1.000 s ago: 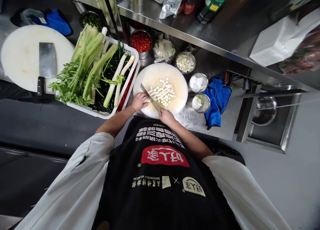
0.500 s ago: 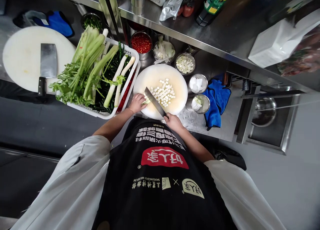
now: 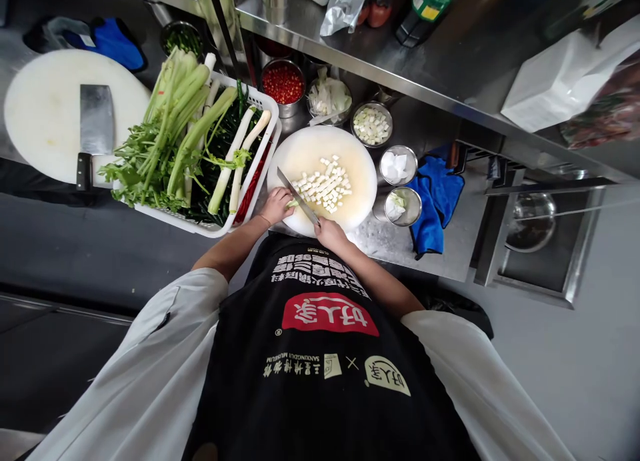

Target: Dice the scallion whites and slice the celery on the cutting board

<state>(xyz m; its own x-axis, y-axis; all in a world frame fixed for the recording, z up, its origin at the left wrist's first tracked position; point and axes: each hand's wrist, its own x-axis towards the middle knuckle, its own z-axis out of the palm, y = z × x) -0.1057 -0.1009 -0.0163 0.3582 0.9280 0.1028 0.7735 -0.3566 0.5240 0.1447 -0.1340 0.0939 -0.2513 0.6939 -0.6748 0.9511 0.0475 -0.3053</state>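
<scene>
My right hand [image 3: 331,234] is closed round the handle of a knife [image 3: 299,197], whose blade slants up and left over the round white cutting board [image 3: 357,157]. At the board's left edge, my left hand [image 3: 277,206] presses its bent fingers on a pale green vegetable piece [image 3: 293,203], mostly hidden beneath them and beside the blade. Small white diced pieces [image 3: 327,184] are spread over the middle of the board, right of the knife.
A white basket [image 3: 215,231] of celery and leeks stands left. Behind the board are bowls of chopped red chillies [image 3: 283,82] and white pieces [image 3: 371,125]. Metal cups and blue gloves [image 3: 435,201] lie right. A cleaver [image 3: 97,121] rests on another board [image 3: 40,114].
The knife and my right hand have moved left, bringing the blade closer to my left hand. More white pieces show to the right of the blade.
</scene>
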